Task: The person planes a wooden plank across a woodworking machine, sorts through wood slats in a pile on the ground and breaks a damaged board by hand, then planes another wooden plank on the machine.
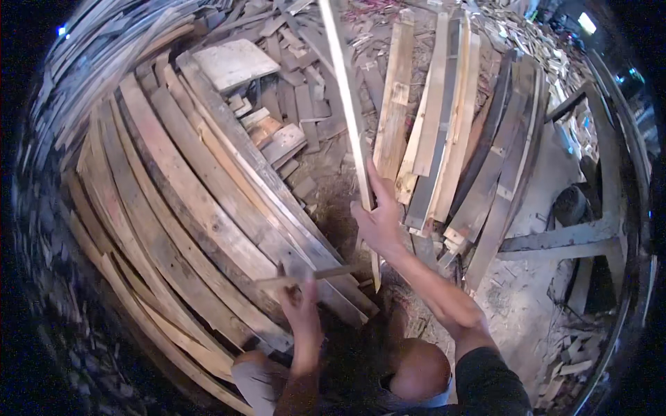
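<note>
My right hand is closed around a long, thin wooden strip. The strip rises from near my knees past the top of the picture, its upper face shining brightly. To the left, my left hand grips a short, slim stick that lies nearly level across the view; its exact kind is unclear and the hand is a little blurred. Just under that hand run the near ends of several long weathered planks.
On the right lie more boards, pale and dark, side by side. A square white-topped board sits among wood offcuts at the back. A metal frame stands at the far right. Scrap wood covers much of the ground.
</note>
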### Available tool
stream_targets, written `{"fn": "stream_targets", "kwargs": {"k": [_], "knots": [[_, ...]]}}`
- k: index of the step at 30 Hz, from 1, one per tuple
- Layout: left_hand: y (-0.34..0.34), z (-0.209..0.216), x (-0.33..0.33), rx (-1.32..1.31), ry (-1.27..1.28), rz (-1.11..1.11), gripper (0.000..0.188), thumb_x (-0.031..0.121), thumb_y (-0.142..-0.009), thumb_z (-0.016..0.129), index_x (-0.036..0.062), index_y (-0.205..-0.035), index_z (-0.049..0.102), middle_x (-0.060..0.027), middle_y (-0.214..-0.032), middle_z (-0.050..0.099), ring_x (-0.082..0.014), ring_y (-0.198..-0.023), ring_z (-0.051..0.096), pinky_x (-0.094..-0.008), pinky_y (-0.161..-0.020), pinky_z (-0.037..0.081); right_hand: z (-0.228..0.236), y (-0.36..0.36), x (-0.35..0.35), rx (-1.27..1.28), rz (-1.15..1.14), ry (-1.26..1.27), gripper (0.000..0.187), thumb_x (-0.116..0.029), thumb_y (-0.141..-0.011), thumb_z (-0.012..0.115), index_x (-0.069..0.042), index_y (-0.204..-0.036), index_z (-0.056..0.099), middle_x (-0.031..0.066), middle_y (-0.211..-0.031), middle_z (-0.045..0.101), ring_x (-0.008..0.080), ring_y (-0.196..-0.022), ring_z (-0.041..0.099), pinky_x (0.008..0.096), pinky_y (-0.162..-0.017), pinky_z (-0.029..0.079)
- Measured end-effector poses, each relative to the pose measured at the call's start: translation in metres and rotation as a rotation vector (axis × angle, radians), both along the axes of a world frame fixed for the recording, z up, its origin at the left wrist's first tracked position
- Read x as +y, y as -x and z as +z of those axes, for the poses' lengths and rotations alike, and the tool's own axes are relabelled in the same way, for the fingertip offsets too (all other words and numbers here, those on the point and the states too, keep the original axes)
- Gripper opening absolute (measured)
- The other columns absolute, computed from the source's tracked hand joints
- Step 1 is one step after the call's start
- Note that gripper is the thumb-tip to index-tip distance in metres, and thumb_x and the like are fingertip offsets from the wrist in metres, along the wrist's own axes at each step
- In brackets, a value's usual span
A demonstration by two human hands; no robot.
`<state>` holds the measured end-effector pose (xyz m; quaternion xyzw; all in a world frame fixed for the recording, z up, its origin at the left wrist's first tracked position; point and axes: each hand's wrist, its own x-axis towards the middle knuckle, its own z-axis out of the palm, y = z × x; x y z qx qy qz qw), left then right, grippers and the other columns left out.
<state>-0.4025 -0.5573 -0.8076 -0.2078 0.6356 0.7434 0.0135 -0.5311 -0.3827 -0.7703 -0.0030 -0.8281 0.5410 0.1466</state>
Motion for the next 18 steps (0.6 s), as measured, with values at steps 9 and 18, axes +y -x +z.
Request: {"fn": "stream_targets", "kwargs": {"k": [9,18], "knots": [[0.075,0.019,0.019,0.171,-0.055,0.318,0.054,0.006,-0.083,0.066,0.0009,-0.130,0.039,-0.0100,-0.102,0.055,-0.0165,-0.087,0.057,-0.0294,-0.073,0.048,-0.003,-0.018,-0.015,0.094,0.095,0.011,0.084,-0.002,-0.075,0.066,-0.001,-0.152,0.034,0.0159,-0.123,0.055,0.0258,-0.116,0.055,0.0341,-0.102,0.041],[0.115,0.011,-0.006,0.079,0.012,-0.003,0.046,0.013,-0.083,0.061,-0.0002,-0.121,0.040,-0.0133,-0.101,0.061,-0.0189,-0.084,0.062,-0.0316,-0.074,0.050,-0.012,-0.030,-0.015,-0.134,0.287,0.263,0.086,0.000,-0.074,0.067,-0.004,-0.153,0.034,0.0042,-0.112,0.059,0.0115,-0.090,0.058,0.0247,-0.080,0.048]]}}
